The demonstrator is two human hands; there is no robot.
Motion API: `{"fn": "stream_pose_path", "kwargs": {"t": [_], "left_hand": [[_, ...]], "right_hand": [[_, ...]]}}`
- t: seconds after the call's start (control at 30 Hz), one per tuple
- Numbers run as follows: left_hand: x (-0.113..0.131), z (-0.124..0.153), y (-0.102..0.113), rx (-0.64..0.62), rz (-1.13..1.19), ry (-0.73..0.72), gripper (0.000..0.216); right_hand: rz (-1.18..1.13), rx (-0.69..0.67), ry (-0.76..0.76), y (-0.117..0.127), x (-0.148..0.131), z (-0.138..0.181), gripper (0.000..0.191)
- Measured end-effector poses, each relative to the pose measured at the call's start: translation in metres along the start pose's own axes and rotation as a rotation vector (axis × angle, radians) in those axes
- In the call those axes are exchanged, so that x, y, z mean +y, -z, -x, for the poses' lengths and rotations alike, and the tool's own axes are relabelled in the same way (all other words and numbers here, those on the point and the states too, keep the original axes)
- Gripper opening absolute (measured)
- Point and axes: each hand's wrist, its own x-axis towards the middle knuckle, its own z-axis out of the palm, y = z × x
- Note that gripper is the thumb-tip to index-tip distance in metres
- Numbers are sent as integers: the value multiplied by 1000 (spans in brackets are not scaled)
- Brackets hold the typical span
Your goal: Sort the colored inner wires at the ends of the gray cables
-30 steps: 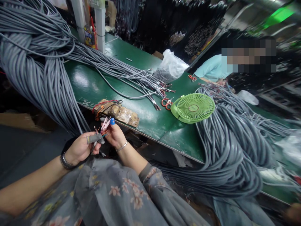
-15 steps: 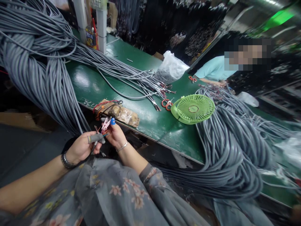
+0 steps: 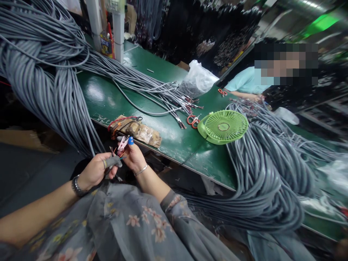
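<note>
In my left hand (image 3: 96, 169) is the end of a grey cable, pinched between closed fingers; a grey cover wraps one finger. Thin coloured wires (image 3: 121, 157) fan out from the cable end between my two hands. My right hand (image 3: 135, 156) is close beside it, its thumb in a blue cover and its fingers curled. A small pink clip-like tool (image 3: 123, 144) sits against that thumb, apparently in the right hand's grip. Just beyond the hands, at the table edge, lies a taped block (image 3: 140, 132) with red and black leads.
A thick bundle of grey cables (image 3: 73, 98) hangs at left and spreads over the green table (image 3: 168, 139). Orange-handled scissors (image 3: 193, 121), a green fan (image 3: 224, 127) and a plastic bag (image 3: 198, 78) are on it. More cables (image 3: 269, 174) drape at right, near a person in light blue (image 3: 246, 79).
My hands stay almost in place, with only a slight shift at the wires. The head of the person across the table has moved a little.
</note>
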Motion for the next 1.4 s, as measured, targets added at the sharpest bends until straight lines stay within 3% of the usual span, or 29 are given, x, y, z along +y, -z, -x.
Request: {"fn": "stream_pose_path", "kwargs": {"t": [0.4,0.6,0.87,1.13,1.4], "left_hand": [[4,-2,-3,19,1,-15,30],[-9,1,4,47,-123,-60,25],[-13,8,8,29,-289,-63,25],[-17,10,9,32,-232,-82,25],[-20,9,7,84,-25,-66,32]], "right_hand": [[13,-4,-26,0,-2,1,46],[265,-179,-128,18,-6,12,53],[507,-208,8,21,-7,35,43],[458,-143,29,18,-1,37,31],[408,-135,10,19,3,35,38]]}}
